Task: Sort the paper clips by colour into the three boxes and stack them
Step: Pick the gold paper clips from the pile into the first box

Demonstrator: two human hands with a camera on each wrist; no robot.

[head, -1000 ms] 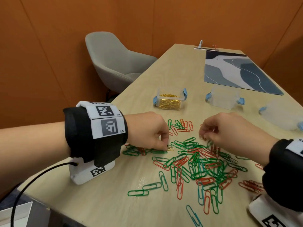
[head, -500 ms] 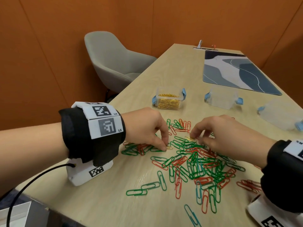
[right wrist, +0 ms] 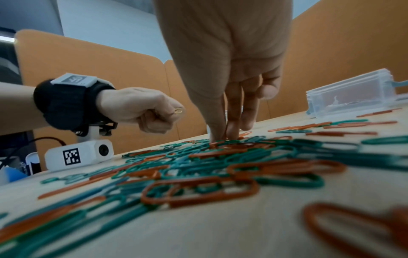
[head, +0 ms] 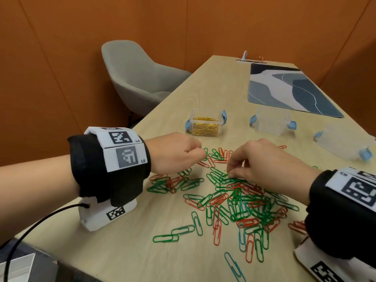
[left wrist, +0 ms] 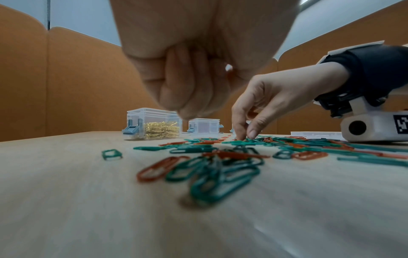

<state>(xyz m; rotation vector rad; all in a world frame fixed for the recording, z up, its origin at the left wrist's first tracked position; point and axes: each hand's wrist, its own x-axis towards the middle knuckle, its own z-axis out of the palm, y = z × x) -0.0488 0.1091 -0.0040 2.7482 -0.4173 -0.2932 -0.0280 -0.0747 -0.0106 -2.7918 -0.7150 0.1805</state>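
Green and red paper clips [head: 234, 198] scattered loose on the tabletop [head: 130, 251]. Left hand [head: 175, 153] raised just above them, fingers curled, pinching a gold clip [right wrist: 178, 110]. Right hand [head: 262, 161] fingers [right wrist: 217, 125] pointing down, tips pressed together into the pile; whether they hold a clip, cannot tell. Beyond: box of gold clips [head: 206, 125], two more clear boxes [head: 270, 122] to its right.
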